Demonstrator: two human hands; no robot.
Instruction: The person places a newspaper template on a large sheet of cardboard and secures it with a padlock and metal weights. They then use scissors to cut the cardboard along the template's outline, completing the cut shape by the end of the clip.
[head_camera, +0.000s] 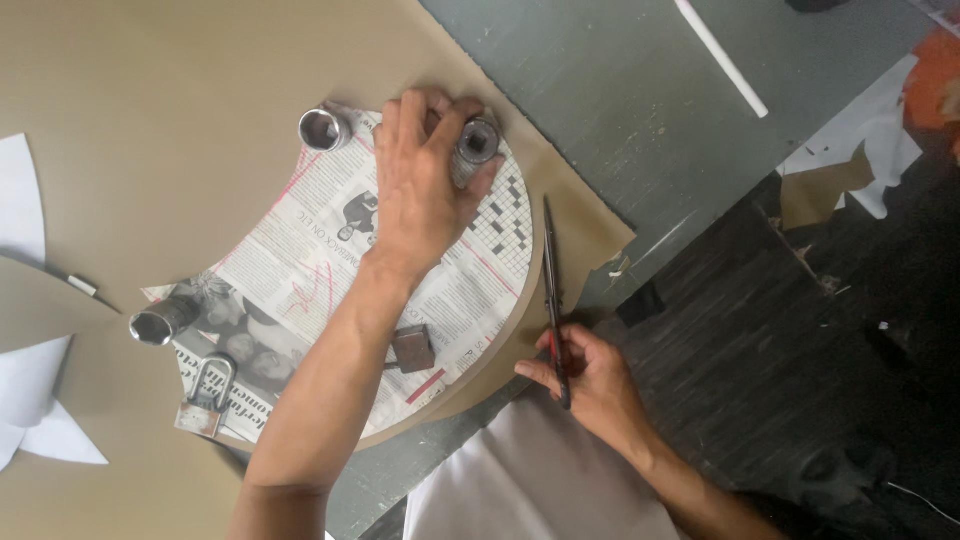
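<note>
My left hand (425, 185) rests palm down on a curved newspaper pattern (300, 270), its fingers around a metal socket (478, 142) at the pattern's far edge. The newspaper lies on a sheet of tan paper (150, 110). My right hand (590, 375) grips the handles of long scissors (551, 275), whose blades point away from me along the pattern's curved right edge, next to the cut tan paper. A second metal socket (324, 129), a third socket (160, 322), a padlock (208, 395) and a small metal block (412, 348) sit as weights on the newspaper.
The grey-green table (640, 110) shows beyond the tan paper, with a white rod (720, 55) lying on it. White paper pieces (30, 400) lie at the left. Paper scraps (860, 170) and dark floor are at the right. White cloth (530, 480) covers my lap.
</note>
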